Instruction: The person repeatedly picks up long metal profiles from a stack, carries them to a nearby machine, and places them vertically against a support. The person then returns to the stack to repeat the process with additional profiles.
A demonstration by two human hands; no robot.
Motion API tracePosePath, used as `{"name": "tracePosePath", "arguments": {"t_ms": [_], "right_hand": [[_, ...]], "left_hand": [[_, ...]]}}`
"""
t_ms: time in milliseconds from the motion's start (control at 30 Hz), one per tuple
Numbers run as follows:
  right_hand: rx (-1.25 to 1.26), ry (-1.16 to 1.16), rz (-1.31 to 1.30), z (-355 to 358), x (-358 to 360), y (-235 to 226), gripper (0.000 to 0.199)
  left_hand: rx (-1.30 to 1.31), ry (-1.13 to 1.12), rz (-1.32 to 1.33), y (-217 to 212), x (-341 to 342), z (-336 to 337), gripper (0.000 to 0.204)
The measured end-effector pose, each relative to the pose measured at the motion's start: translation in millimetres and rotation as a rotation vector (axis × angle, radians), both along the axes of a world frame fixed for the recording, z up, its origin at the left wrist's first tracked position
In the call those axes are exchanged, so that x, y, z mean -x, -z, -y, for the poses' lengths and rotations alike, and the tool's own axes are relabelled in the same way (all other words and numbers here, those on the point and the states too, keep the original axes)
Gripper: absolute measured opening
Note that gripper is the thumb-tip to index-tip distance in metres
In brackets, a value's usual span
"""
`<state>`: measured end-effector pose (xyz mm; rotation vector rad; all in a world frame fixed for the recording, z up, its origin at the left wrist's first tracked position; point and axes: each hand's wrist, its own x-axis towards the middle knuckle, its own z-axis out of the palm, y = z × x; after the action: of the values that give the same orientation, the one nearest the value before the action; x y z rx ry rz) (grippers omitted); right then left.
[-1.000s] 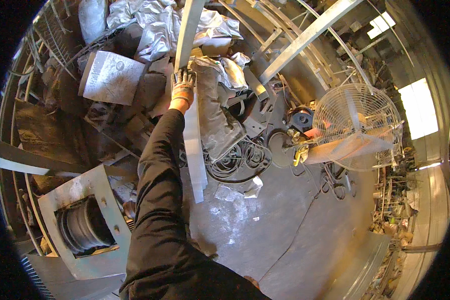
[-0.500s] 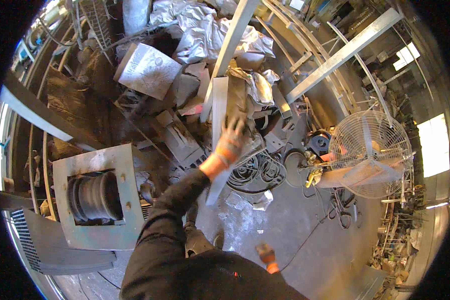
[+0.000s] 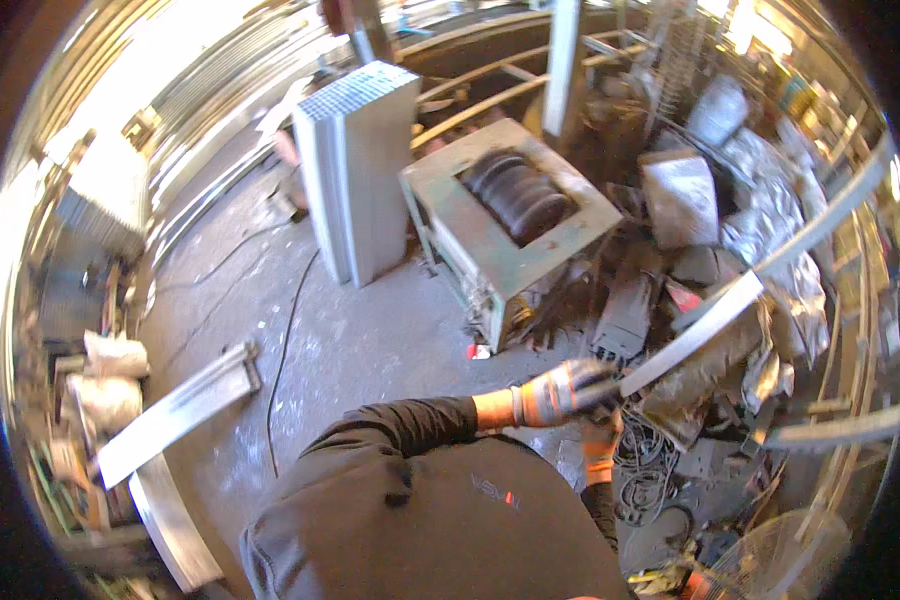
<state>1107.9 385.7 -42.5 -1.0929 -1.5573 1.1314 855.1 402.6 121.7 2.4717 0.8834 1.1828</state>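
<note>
A long pale metal bar (image 3: 692,335) slants from the scrap pile at the right down to my hands in front of my body. My left hand (image 3: 568,392), in a grey and orange work glove, is closed at the bar's near end, its fingertips dark and a little smeared. Just below it is my gloved right hand (image 3: 601,436), close to the same end. The left hand partly covers its fingers, so their grip cannot be made out.
A metal frame stand with a ribbed dark roller (image 3: 518,195) stands ahead. Left of it rises a tall pale stack of metal profiles (image 3: 355,180). Metal beams (image 3: 180,415) lie at the left. A cable (image 3: 288,350) crosses the floor; coiled cables (image 3: 645,470) and a wire-cage fan (image 3: 785,550) are at the right.
My view has swung left, so the stand and scrap pile appear farther right. My left hand has gone from spread on the bar to closed at its near end; the right hand has come up beside it.
</note>
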Motion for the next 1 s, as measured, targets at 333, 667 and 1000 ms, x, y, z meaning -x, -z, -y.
{"name": "tracePosePath", "arguments": {"t_ms": [333,667,1000], "right_hand": [[-0.569,0.221,0.074,18.0,102.4,-251.4,0.065],[-0.792,0.647,0.221,-50.6,198.8,-364.2,0.076],[0.220,0.114,-0.773,-37.4,510.1,-206.2,0.072]], "left_hand": [[0.466,-0.430,-0.004,59.9,189.2,152.7,0.127],[0.925,-0.487,0.114,76.1,453.8,306.9,0.095],[1.473,-0.300,0.254,83.7,689.1,378.4,0.104]]}}
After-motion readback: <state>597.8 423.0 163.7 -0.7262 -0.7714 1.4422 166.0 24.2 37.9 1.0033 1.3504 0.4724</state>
